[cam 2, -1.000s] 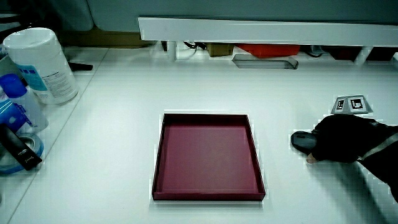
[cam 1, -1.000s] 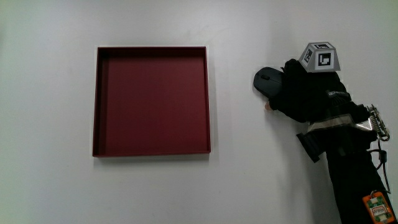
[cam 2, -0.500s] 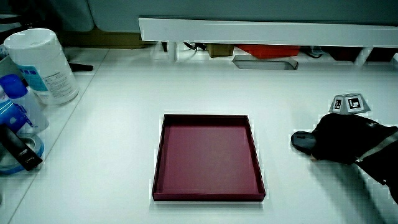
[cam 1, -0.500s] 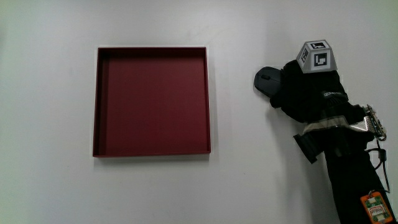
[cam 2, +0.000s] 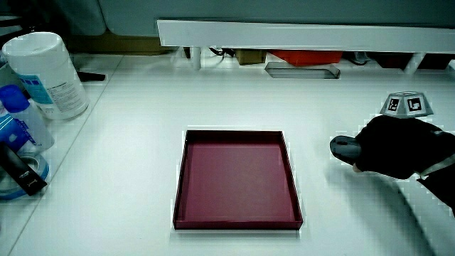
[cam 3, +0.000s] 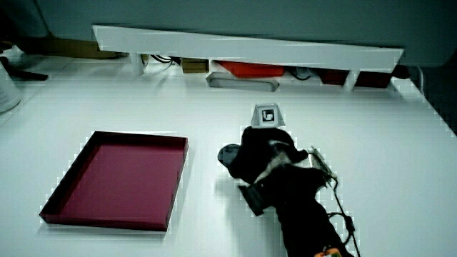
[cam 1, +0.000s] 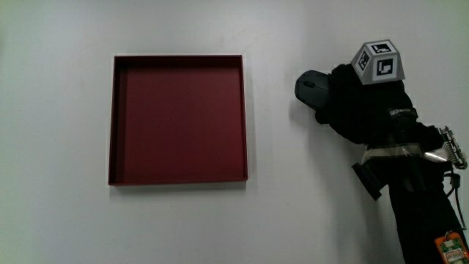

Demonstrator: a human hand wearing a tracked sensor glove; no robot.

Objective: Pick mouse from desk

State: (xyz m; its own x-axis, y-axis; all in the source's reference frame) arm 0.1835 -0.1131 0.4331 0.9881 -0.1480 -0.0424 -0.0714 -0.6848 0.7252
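A dark grey mouse [cam 1: 308, 86] shows beside the dark red tray [cam 1: 178, 58], its front end sticking out from under the black-gloved hand [cam 1: 359, 106]. The fingers are curled over the mouse's body and grasp it. In both side views the mouse [cam 2: 343, 147] [cam 3: 228, 155] sits a little above the white table with a faint shadow under it. The hand [cam 2: 391, 146] [cam 3: 264, 153] carries a patterned cube on its back. The forearm runs from the hand toward the person. The shallow square tray [cam 2: 234, 132] [cam 3: 114, 135] holds nothing.
A white canister [cam 2: 43, 71], a blue-capped bottle [cam 2: 14, 117] and a dark tool [cam 2: 21, 174] stand at the table's edge, apart from the tray. A low white partition [cam 2: 298, 32] bounds the table, with a small metal dish [cam 2: 302, 70] at its foot.
The hand has closed over the mouse and risen slightly with it, drifting a little away from the person. The tray has not moved.
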